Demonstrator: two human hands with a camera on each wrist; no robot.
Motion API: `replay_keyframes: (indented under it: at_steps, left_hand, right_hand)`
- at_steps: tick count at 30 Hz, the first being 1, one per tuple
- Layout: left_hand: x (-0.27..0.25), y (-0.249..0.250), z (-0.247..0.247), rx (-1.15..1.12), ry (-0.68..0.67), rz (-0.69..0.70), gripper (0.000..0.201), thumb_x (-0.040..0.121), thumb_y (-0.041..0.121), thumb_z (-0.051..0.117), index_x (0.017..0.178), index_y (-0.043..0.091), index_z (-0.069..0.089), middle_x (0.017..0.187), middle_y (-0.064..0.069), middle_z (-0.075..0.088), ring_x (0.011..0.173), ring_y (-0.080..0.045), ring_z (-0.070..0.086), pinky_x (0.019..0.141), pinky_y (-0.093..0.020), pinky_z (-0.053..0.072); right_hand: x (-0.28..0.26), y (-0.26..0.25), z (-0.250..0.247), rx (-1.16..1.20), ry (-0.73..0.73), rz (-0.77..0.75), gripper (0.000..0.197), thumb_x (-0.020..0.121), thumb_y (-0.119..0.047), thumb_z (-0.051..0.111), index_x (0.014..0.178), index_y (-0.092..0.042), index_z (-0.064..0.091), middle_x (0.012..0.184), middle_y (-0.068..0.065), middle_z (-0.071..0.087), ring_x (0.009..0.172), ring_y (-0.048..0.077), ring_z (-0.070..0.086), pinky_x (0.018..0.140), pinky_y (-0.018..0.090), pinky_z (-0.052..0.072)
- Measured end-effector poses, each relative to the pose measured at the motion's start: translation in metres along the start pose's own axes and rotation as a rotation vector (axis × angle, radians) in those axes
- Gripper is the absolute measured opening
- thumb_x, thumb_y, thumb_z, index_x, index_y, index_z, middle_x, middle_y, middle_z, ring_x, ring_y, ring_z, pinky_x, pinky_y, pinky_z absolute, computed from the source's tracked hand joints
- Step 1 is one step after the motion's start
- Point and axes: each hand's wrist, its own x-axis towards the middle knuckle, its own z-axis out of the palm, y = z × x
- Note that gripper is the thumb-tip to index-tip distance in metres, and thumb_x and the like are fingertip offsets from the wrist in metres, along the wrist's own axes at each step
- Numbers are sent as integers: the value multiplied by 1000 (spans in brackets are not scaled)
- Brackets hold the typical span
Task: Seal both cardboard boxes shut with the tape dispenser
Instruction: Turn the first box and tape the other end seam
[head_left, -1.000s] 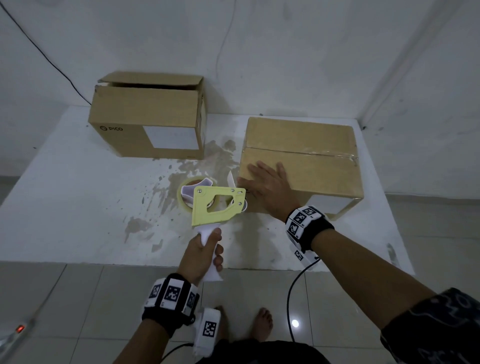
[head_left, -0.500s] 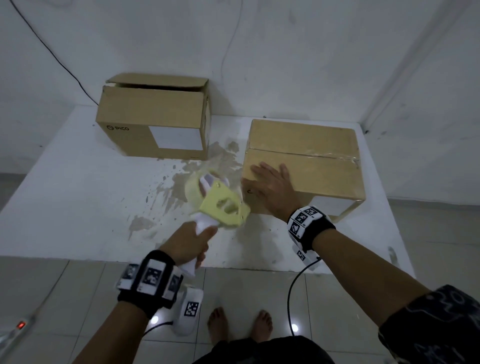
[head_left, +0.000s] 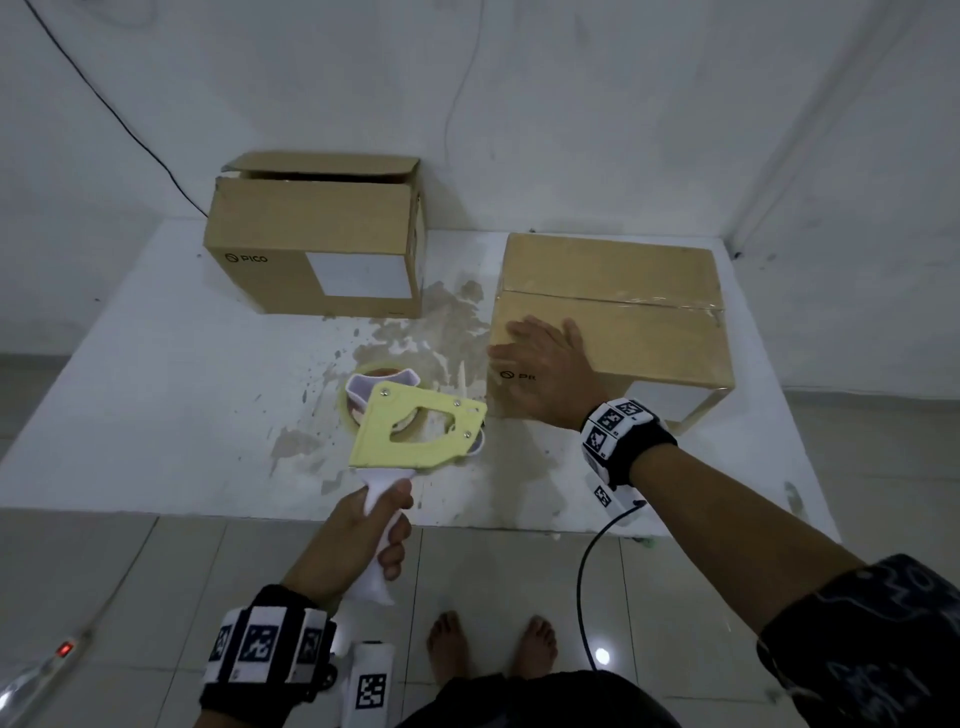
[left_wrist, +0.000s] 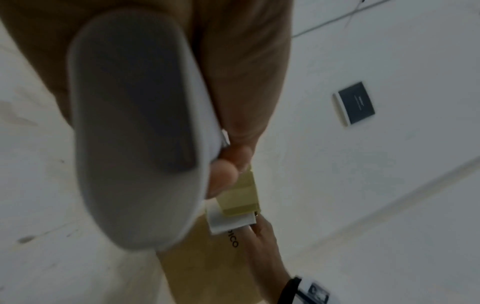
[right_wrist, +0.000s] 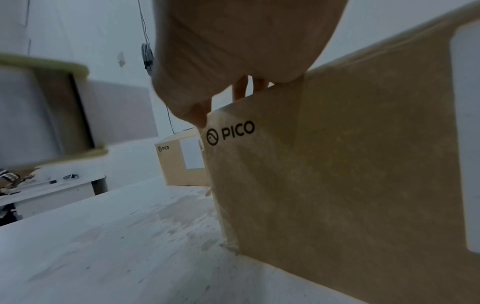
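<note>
My left hand (head_left: 371, 535) grips the white handle of the yellow tape dispenser (head_left: 415, 434), held above the table's front edge, left of the right box. The handle's butt (left_wrist: 135, 127) fills the left wrist view, fingers curled round it. My right hand (head_left: 545, 369) lies flat with straight fingers on the front left corner of the right cardboard box (head_left: 623, 322). Clear tape runs along that box's top seam and down its left front edge (right_wrist: 226, 205). The left cardboard box (head_left: 317, 249) stands at the back with its top flaps loose and slightly raised.
Both boxes sit on a white table (head_left: 156, 415) with brown stains (head_left: 426, 332) in the middle. White walls close the back and right. A cable (head_left: 587, 587) hangs from my right wrist. My bare feet (head_left: 488, 644) stand on tiled floor. A power strip (head_left: 57, 654) lies lower left.
The dispenser swung in my left hand, tilting at half a second ago and now lying flatter with its head toward the right box. My right hand stayed flat on the box corner.
</note>
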Motion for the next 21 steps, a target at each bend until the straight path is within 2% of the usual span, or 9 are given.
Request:
replay_keyframes:
  at_steps: [2, 5, 7, 9, 11, 14, 17, 19, 21]
  left_hand:
    - [0, 6, -5, -51, 21, 46, 29, 97, 32, 47, 86, 6, 48, 58, -5, 35, 41, -16, 31, 43, -23, 31]
    - [6, 13, -13, -111, 43, 61, 29, 98, 34, 46, 86, 8, 47, 57, -3, 34, 40, -13, 30, 41, -22, 31]
    - [10, 16, -17, -173, 32, 45, 28, 94, 37, 48, 85, 11, 48, 55, -1, 35, 38, -12, 30, 40, -21, 31]
    - [13, 18, -17, -252, 1, 30, 28, 89, 41, 50, 83, 13, 48, 54, 2, 35, 37, -9, 30, 38, -19, 30]
    - [15, 20, -16, -322, -28, 12, 27, 90, 41, 47, 82, 15, 48, 53, 3, 34, 35, -8, 28, 38, -17, 29]
    - [17, 22, -14, -376, -57, -4, 27, 93, 40, 43, 82, 16, 47, 52, 4, 35, 34, -7, 27, 37, -16, 28]
    - [20, 24, -16, -390, -68, -14, 27, 93, 41, 43, 82, 16, 47, 52, 5, 35, 34, -6, 27, 36, -16, 28]
    - [22, 24, -17, -395, -71, -25, 27, 93, 41, 43, 82, 16, 48, 51, 5, 35, 33, -6, 28, 36, -17, 28]
    - [23, 25, -17, -393, -76, -29, 27, 90, 41, 45, 81, 16, 47, 51, 5, 35, 33, -6, 28, 35, -18, 29]
  right_hand:
    - [3, -5, -3, -69, -68, 22, 58, 81, -66, 40, 125, -33, 61, 142, 3, 51, 138, 28, 40, 111, 67, 18]
    - [19, -17, -7, -230, -140, 89, 72, 76, -82, 40, 130, -36, 50, 132, 4, 50, 123, 29, 45, 104, 61, 28]
    - [30, -25, -7, -327, -165, 122, 68, 79, -78, 46, 131, -33, 50, 127, 7, 50, 116, 32, 47, 98, 56, 35]
    - [36, -29, -6, -403, -192, 113, 59, 84, -65, 55, 129, -28, 52, 125, 10, 50, 113, 35, 48, 93, 54, 40]
    - [37, -27, -8, -424, -208, 66, 53, 85, -56, 61, 127, -23, 55, 122, 12, 51, 108, 37, 49, 88, 52, 44]
    - [33, -13, -12, -416, -227, -44, 48, 88, -48, 63, 129, -24, 55, 118, 11, 54, 103, 37, 53, 80, 48, 49]
    - [32, -1, -21, -419, -259, -128, 56, 88, -46, 66, 138, -28, 49, 120, 8, 54, 104, 32, 53, 73, 42, 50]
    - [32, 0, -26, -448, -299, -144, 66, 88, -49, 65, 145, -29, 39, 125, 7, 50, 109, 30, 51, 74, 39, 49]
    - [32, -5, -26, -458, -296, -111, 74, 87, -58, 59, 148, -26, 33, 128, 7, 48, 110, 30, 49, 78, 40, 51]
